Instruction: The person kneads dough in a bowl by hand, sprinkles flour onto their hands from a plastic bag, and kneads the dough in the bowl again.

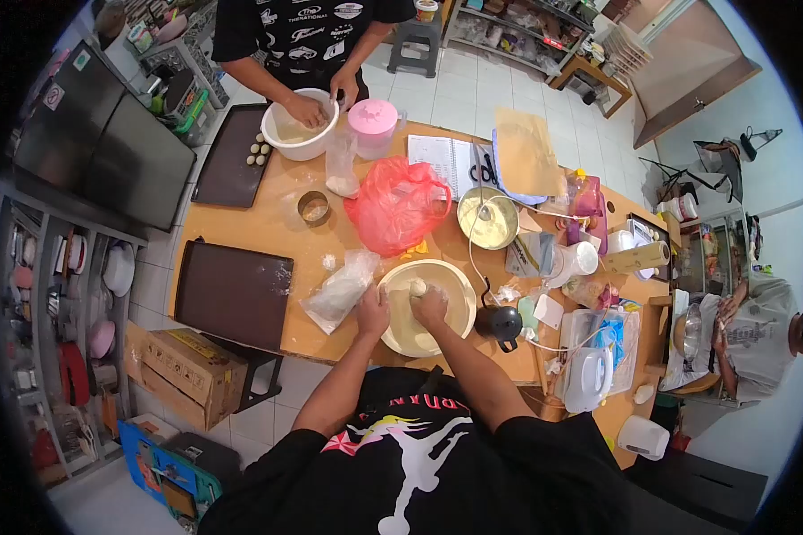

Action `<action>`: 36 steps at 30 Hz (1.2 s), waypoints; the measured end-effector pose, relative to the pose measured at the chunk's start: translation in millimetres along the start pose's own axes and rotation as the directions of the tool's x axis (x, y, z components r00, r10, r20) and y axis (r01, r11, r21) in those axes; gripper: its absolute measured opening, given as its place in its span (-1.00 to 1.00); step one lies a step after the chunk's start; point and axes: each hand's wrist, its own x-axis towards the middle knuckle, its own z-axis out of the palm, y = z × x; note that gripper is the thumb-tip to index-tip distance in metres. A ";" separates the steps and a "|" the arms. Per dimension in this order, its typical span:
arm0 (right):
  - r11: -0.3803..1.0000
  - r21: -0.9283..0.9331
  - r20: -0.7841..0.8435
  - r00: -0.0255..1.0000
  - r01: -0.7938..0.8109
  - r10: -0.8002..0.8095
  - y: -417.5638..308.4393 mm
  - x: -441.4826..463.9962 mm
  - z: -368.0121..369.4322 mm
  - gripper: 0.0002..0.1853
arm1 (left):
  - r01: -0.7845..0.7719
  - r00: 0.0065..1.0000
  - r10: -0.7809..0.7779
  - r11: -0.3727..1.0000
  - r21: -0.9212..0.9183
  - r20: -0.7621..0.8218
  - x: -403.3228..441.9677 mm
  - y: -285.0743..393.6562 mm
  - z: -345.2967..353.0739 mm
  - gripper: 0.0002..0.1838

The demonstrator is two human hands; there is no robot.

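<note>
A wide cream basin [462,283] stands at the near table edge, its floor dusted with pale flour. My left hand [372,312] is closed on the basin's left rim. Inside the basin, my right hand [430,308] curls around a small pale dough ball [418,287]; its fingertips are partly hidden. Just left of the basin lies a clear plastic bag [341,290] with white powder in it. A dark gooseneck kettle [498,326] stands to the right, close to my right forearm.
Across the table a person's hands [308,111] work at a white basin [281,152]. Two dark baking trays [234,294] lie left, the far one bearing several dough balls [259,150]. A red plastic bag [397,209], metal bowl [491,234] and notebook [433,152] sit beyond my basin.
</note>
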 end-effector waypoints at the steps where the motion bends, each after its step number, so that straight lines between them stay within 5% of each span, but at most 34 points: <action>1: 1.000 0.008 -0.009 1.000 -0.007 0.007 1.4 -0.9 1.5 -0.65 | 0.019 1.000 -0.019 1.000 0.012 0.022 0.2 1.1 -1.1 -0.61; 9: 0.967 0.206 -0.061 0.988 0.151 -0.141 17.1 -8.6 6.5 -0.74 | -0.009 1.000 0.009 0.999 -0.032 -0.019 -0.5 1.2 -1.3 -0.61; 12: 0.891 0.194 -0.066 0.911 0.411 -0.406 14.6 -20.9 -19.6 -0.72 | 0.010 1.000 -0.012 0.998 -0.069 -0.028 1.8 -4.8 -0.2 -0.63; 15: 0.918 -0.008 -0.186 0.901 0.396 -0.391 -9.6 -39.1 -48.9 -0.68 | 0.068 0.998 -0.067 0.994 -0.084 0.007 3.2 -6.5 -1.7 -0.64; 21: 0.933 0.175 0.054 0.943 0.314 -0.327 14.5 -27.5 -45.6 -0.65 | 0.022 0.998 -0.029 0.994 -0.108 -0.064 7.0 -0.3 2.5 -0.63; 24: 0.954 0.171 -0.075 0.968 0.248 -0.239 4.4 -52.1 -58.7 -0.65 | 0.026 0.997 -0.032 0.996 -0.085 -0.067 4.6 -7.8 4.5 -0.63; 27: 0.929 -0.020 -0.379 0.857 0.370 -0.350 6.8 -52.6 -68.1 -0.65 | 0.020 0.995 -0.025 0.999 -0.047 -0.100 6.1 -8.2 7.6 -0.62; 29: 0.973 0.062 -0.106 0.971 0.223 -0.216 8.2 -55.9 -80.2 -0.58 | 0.024 0.996 -0.028 0.999 -0.042 -0.079 5.8 -11.0 9.2 -0.61; 32: 0.996 0.026 0.205 0.975 0.082 -0.086 3.6 -47.3 -93.1 -0.46 | 0.047 0.999 -0.048 0.997 -0.054 -0.019 8.3 -1.8 0.4 -0.62; 36: 0.875 -0.336 0.255 0.927 0.350 -0.274 10.3 -38.0 -85.8 -0.26 | 0.019 0.999 -0.019 1.000 -0.012 -0.031 9.5 8.0 -3.1 -0.63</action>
